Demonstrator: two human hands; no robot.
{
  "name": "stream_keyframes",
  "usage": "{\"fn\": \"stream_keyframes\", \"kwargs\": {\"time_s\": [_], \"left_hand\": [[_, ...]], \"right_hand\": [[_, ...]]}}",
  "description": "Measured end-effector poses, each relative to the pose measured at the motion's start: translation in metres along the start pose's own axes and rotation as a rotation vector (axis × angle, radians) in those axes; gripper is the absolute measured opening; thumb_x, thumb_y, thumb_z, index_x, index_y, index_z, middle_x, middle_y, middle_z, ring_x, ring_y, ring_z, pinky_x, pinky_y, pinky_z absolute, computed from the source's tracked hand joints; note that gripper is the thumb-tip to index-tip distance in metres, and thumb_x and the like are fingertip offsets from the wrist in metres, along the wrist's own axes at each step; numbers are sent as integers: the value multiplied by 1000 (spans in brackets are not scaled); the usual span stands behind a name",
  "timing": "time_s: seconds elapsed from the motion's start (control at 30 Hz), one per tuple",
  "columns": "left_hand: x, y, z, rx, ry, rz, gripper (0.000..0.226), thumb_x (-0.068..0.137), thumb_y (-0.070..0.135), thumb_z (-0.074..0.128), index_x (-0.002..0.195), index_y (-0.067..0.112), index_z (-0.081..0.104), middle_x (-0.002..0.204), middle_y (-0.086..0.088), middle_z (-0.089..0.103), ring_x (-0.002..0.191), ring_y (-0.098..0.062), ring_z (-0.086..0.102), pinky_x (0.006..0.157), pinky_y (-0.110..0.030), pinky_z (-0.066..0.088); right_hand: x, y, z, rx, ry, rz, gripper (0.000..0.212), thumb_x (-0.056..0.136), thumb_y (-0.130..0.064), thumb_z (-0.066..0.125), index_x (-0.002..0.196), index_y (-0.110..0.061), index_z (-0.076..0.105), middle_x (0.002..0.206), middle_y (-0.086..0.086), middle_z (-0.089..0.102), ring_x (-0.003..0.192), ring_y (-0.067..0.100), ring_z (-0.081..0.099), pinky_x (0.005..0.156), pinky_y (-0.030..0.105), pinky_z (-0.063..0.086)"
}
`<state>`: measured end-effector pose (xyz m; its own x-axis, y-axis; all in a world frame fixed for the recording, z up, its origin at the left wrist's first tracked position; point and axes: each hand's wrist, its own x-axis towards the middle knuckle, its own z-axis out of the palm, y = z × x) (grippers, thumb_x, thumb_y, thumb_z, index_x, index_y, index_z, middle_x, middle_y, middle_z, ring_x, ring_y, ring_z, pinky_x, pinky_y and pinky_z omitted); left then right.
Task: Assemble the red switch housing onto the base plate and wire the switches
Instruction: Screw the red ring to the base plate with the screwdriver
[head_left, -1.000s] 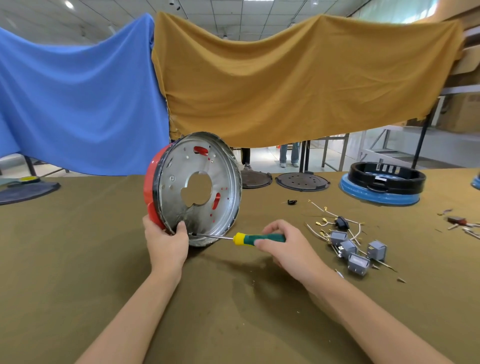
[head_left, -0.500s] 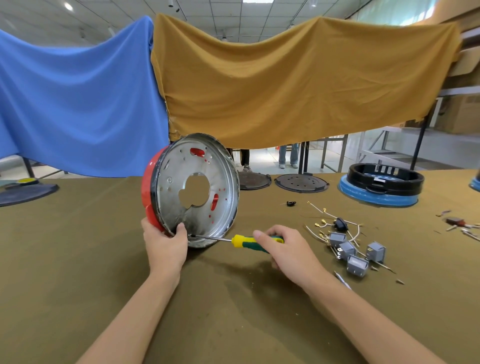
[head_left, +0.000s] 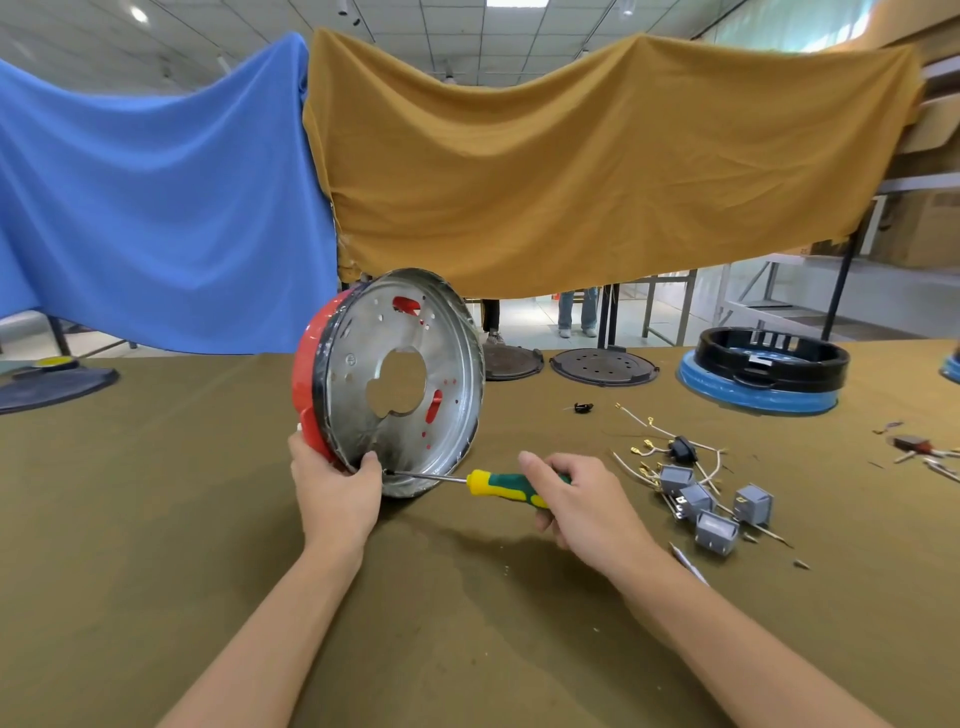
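Red switch housing (head_left: 306, 389) already mated w/ metal base plate (head_left: 400, 382), the pair stood on edge, tilted, resting on the olive table (head_left: 156, 519) about mid-width, toward the far edge. Plate's inner face looks at the camera; red shows thru its slots. Left hand (head_left: 335, 493) grips the lower rim, thumb curled onto the plate's inside, fingers behind the red shell. Right hand (head_left: 576, 501) holds the green/yellow screwdriver (head_left: 506, 483) by the handle, fingers wrapped loosely, shaft level, tip at a spot low on the plate just beside the left thumb. Vs 1 s ago: assy tipped a bit more to the left and the right hand's grip has shifted along the handle; tip stays at the same spot. Probably means a screw is being driven w/ regrips, so housing fastening is mid-way, not done; screw itself too small to see. Grey switches (head_left: 714, 512) and loose wires (head_left: 670, 436) lie right of the hand, apart from the plate, so wiring not yet started. Dark discs and a blue-black ring (head_left: 763, 371) sit along the far edge.
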<state>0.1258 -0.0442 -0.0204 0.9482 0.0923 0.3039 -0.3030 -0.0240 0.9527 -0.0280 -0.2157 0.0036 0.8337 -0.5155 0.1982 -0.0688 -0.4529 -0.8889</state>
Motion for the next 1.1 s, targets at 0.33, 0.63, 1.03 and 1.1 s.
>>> {"fn": "stream_keyframes", "kwargs": {"time_s": [0.33,0.63,1.03,1.1], "left_hand": [[2,-3,1,-52,29,-17,47,82,2,66,112,26,40,120,-7,57,106,-23,58,93,-35,47],[0,-1,0,-36,6,-5,56,82,2,65,129,20,42,123,-6,58,109,-23,59,99,-40,48],[3,-4,2,-122,37,-46,47,83,0,65,116,25,42,110,4,61,102,-13,62,97,-34,48],[3,-4,2,-81,18,-19,48,83,1,65,119,24,43,119,-3,59,109,-21,60,100,-38,48]], "right_hand": [[2,-5,-8,133,9,-86,13,88,-16,68,96,-20,59,86,5,60,57,16,53,56,29,51],[-1,-3,-3,-221,61,-72,41,95,-51,53,81,-15,64,68,6,70,53,8,51,56,29,41],[1,-5,-9,-34,26,-185,14,85,-22,74,91,-25,61,81,-2,64,66,17,57,67,37,53],[2,-4,-10,-51,64,-158,12,87,-32,72,86,-23,64,69,-2,63,58,14,53,58,31,47]]}}
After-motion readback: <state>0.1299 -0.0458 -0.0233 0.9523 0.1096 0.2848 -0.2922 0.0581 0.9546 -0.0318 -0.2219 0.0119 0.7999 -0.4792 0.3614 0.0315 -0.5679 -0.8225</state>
